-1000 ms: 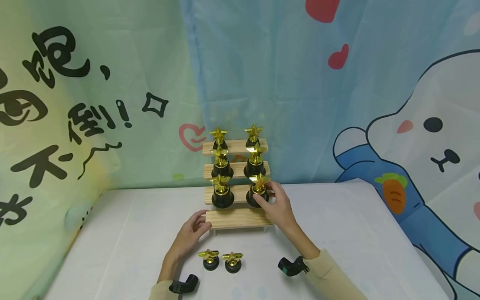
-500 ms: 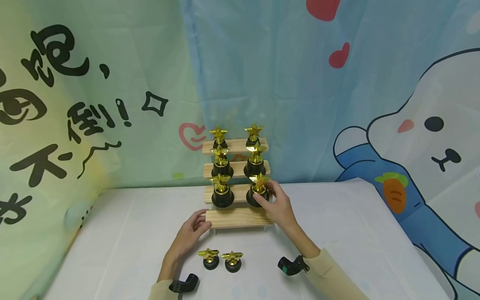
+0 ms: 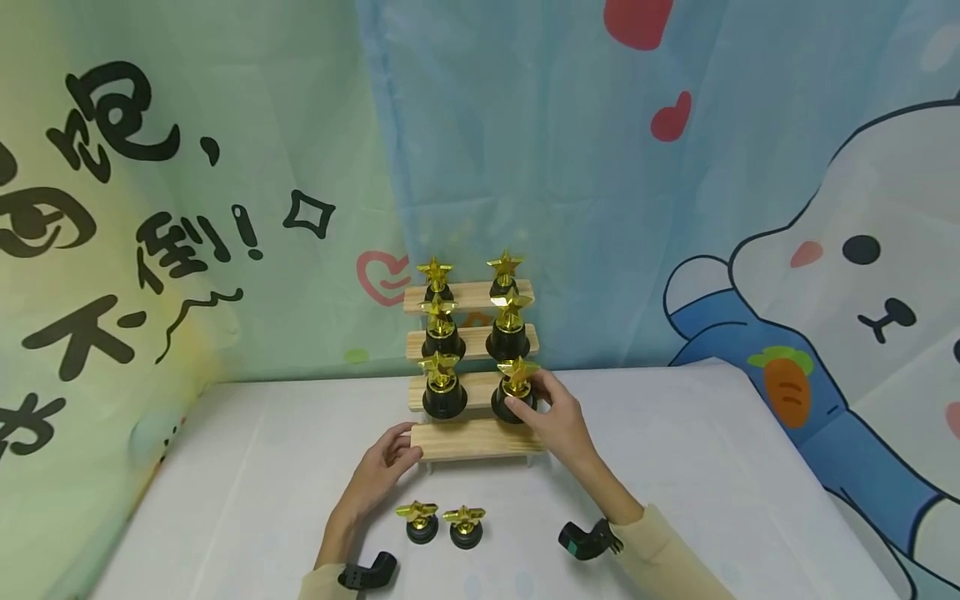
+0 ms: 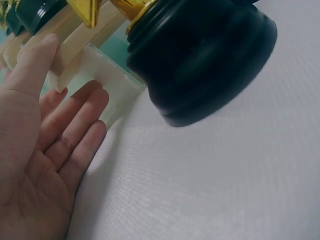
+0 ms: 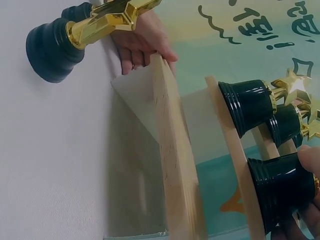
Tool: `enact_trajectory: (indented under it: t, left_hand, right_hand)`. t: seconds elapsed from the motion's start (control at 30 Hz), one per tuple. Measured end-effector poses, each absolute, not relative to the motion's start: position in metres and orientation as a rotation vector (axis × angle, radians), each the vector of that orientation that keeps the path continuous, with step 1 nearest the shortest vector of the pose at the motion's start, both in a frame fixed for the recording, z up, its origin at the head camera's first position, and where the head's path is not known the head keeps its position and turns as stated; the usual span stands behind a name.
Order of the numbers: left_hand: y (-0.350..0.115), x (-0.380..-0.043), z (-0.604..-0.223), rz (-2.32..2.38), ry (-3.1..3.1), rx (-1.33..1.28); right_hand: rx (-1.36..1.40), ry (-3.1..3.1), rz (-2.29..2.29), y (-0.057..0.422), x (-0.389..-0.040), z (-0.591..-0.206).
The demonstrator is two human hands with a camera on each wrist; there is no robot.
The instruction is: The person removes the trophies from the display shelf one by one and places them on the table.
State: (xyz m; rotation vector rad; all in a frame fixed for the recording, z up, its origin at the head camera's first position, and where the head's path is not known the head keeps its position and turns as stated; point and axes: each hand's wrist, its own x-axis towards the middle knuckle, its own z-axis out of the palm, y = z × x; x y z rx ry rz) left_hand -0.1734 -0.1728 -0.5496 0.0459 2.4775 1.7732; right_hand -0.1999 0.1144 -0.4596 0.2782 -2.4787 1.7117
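A tiered display stand with pale wooden boards (image 3: 480,439) and clear side panels (image 4: 107,75) stands on the table. My right hand (image 3: 561,421) grips a gold star trophy (image 3: 513,402) by its black base at the right of the second-lowest board, thumb in front. At the stand's left, my left hand (image 3: 382,461) holds the end of the lowest board; in the left wrist view the thumb lies on the wood, and the loosely bent fingers are beside the clear panel. Another trophy (image 3: 444,396) stands on the same board as the gripped one.
Two trophies stand on the table before the stand, a left one (image 3: 420,523) and a right one (image 3: 466,529). Higher boards carry more, such as a trophy (image 3: 508,337) behind the gripped one. A printed curtain (image 3: 600,208) hangs behind the white table (image 3: 645,450).
The gripped trophy has shifted slightly toward the front edge of its board, with my right hand on it. My left hand keeps its place. The head view has tilted a little.
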Motion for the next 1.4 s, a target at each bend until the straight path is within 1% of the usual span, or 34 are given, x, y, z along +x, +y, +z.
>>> enact_trajectory:
  t: [0.4, 0.63, 0.93, 1.27, 1.4]
  left_hand:
    - [-0.175, -0.174, -0.552, 1.747, 2.488, 0.08]
    - [-0.174, -0.172, -0.55, 1.773, 2.466, 0.078]
    - [-0.173, -0.173, -0.55, 1.764, 2.471, 0.081]
    - [-0.171, -0.176, -0.551, 1.745, 2.508, 0.122]
    - [-0.172, -0.174, -0.551, 1.75, 2.49, 0.075]
  right_hand:
    - [0.272, -2.502, 1.766, 0.116, -0.201, -0.455]
    - [0.27, -2.52, 1.804, 0.116, -0.195, -0.451]
    - [0.217, -2.633, 1.76, 0.12, -0.172, -0.443]
    - [0.125, -2.712, 1.771, 0.13, -0.144, -0.449]
    - [0.127, -2.721, 1.803, 0.132, -0.133, -0.454]
